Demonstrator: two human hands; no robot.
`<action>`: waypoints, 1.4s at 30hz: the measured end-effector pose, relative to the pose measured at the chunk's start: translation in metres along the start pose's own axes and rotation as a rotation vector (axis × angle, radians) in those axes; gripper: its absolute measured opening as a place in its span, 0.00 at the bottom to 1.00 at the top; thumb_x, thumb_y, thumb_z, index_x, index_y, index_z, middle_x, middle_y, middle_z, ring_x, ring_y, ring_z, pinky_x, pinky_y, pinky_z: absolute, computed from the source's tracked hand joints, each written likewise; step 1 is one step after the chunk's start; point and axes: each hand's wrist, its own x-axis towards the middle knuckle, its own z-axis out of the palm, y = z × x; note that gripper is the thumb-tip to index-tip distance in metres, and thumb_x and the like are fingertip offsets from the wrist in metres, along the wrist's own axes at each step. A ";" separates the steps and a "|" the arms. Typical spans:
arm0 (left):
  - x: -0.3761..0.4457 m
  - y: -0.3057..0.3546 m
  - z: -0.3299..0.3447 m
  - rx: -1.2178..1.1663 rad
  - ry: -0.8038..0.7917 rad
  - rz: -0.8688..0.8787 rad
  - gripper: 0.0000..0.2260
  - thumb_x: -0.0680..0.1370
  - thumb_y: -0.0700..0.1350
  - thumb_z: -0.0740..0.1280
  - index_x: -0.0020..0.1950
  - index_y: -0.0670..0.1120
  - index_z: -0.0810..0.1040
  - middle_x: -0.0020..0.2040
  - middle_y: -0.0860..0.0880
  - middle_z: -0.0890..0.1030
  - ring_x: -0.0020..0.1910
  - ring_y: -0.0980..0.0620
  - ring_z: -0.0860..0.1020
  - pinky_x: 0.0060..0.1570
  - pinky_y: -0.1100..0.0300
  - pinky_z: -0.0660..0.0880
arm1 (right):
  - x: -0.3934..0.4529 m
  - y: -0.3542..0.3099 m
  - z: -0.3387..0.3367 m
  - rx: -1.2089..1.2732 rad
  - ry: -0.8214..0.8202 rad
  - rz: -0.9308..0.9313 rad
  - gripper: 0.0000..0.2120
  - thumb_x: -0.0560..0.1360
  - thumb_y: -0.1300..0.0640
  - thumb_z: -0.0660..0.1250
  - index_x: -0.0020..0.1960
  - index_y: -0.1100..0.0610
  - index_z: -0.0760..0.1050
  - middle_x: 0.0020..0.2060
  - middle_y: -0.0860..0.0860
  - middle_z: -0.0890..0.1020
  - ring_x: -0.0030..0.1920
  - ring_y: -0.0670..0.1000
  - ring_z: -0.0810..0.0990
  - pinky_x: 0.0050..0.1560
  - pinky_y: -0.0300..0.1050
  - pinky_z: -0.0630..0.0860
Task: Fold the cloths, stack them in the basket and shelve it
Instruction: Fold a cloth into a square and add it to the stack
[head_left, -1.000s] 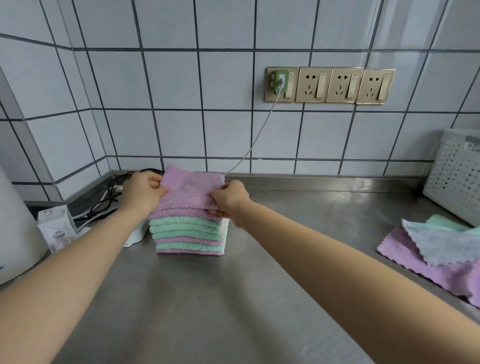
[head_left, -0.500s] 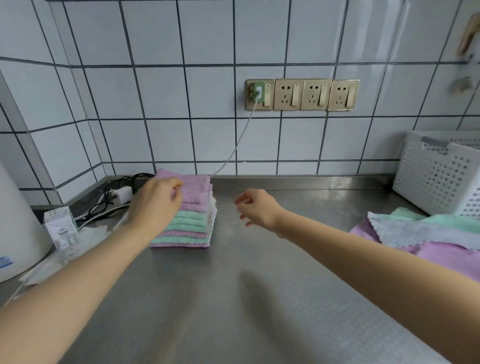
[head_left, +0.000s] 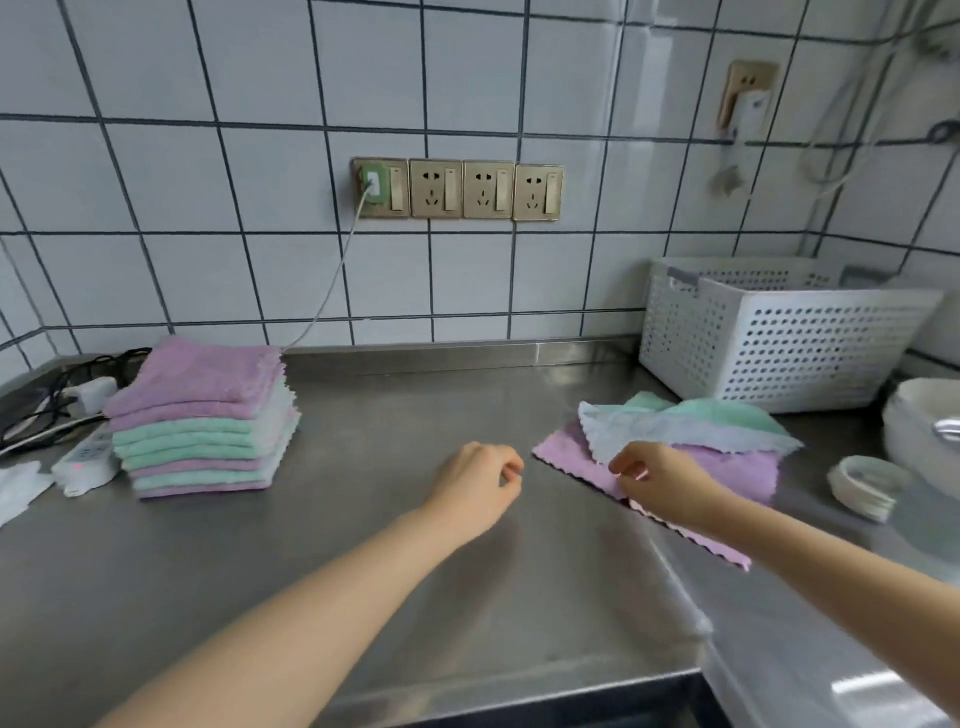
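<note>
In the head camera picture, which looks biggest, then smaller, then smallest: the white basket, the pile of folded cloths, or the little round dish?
1. White basket
2. Pile of folded cloths
3. Little round dish

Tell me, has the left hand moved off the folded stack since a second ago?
Yes. The left hand left the folded stack and moved right toward the unfolded cloths.

Both hands have left the folded stack (head_left: 202, 421), where a second ago they were setting down a pink cloth. The right hand (head_left: 660, 486) has crossed the table to the unfolded pink cloth (head_left: 727, 470), fingers at its near edge; the left hand (head_left: 480, 486) now hovers mid-table, loosely curled and empty.
</note>
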 end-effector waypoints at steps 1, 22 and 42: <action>0.008 0.012 0.010 -0.008 -0.024 0.020 0.10 0.76 0.45 0.64 0.55 0.50 0.81 0.51 0.54 0.84 0.55 0.51 0.77 0.54 0.60 0.73 | 0.004 0.014 -0.007 -0.046 0.035 -0.004 0.11 0.75 0.62 0.63 0.57 0.58 0.78 0.51 0.54 0.82 0.49 0.53 0.79 0.52 0.42 0.73; 0.111 0.095 0.085 -0.023 -0.069 0.018 0.19 0.77 0.53 0.62 0.67 0.54 0.65 0.62 0.43 0.76 0.57 0.38 0.77 0.52 0.48 0.75 | 0.044 0.046 -0.048 -0.073 0.495 -0.275 0.05 0.80 0.56 0.54 0.49 0.57 0.63 0.34 0.55 0.76 0.34 0.60 0.73 0.34 0.50 0.66; -0.028 0.036 -0.153 -0.601 -0.506 0.002 0.08 0.76 0.43 0.68 0.53 0.48 0.83 0.50 0.45 0.83 0.47 0.49 0.80 0.46 0.58 0.75 | -0.055 -0.062 -0.121 0.213 -0.649 -0.170 0.15 0.71 0.55 0.74 0.52 0.62 0.79 0.47 0.56 0.85 0.46 0.57 0.85 0.52 0.54 0.81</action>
